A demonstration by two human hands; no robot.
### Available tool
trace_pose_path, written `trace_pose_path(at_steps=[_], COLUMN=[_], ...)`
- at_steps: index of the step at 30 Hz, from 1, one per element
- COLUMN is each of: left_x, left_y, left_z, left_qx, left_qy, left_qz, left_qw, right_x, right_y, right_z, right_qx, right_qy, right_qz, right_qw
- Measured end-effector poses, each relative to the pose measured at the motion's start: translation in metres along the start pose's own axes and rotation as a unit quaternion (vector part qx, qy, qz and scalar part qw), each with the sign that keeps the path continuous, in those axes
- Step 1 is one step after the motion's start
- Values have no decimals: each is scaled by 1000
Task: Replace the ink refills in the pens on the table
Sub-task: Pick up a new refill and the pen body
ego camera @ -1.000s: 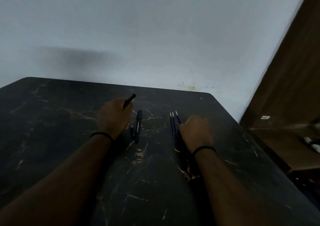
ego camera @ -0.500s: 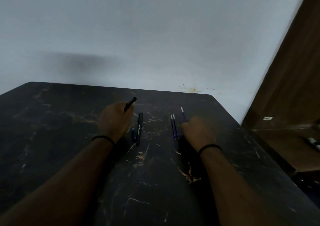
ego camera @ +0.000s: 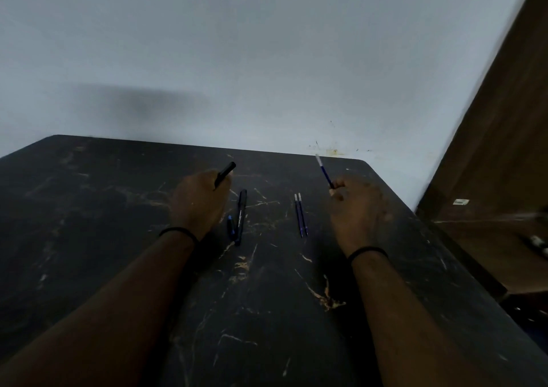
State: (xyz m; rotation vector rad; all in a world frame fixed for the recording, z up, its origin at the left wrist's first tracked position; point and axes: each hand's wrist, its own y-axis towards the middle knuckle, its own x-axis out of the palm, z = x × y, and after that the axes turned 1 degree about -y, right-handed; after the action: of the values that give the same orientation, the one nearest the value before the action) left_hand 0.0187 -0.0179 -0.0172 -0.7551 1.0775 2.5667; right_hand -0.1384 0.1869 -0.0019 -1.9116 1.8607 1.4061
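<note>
Two refills (ego camera: 301,214) lie on table between both hands.

My left fingers (ego camera: 204,197) grip a black pen barrel (ego camera: 225,174); my right fingers (ego camera: 341,188) pinch a thin blue refill (ego camera: 323,170); two more blue refills (ego camera: 300,214) lie beside a black capped pen (ego camera: 240,216).

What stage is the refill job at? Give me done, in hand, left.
Done: nothing looks finished; no pen shows a new refill going in yet. In hand: the left hand grips a black pen, and the right hand pinches a blue refill lifted off the table. Left: two refills and another black pen lie untouched between the hands.
</note>
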Motion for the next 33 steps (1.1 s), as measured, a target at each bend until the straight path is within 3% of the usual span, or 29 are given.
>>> trace_pose_path(at_steps=[8,12,23,28,33], left_x=[-3,-3,-3,-2,-1], left_y=[-2,-1,-1,-2,-1], left_z=[4,3,4,4,2], left_qx=[9,6,9,9,-1], left_qy=[-6,-16,-11,-9,-24], left_qz=[-2,-6,-2,-3,0], left_qw=[1000,1000,1000,1000,1000], right_x=[15,19,39,39,21], right_y=[0,0,6,6,-1], right_z=[9,13,24,19,14], right_qx=[79,91,6,12,19], right_qy=[251,265,108,80,-36], right_qz=[-84,-91,-139,-131,-180], right_qw=[961,955,984,988,983])
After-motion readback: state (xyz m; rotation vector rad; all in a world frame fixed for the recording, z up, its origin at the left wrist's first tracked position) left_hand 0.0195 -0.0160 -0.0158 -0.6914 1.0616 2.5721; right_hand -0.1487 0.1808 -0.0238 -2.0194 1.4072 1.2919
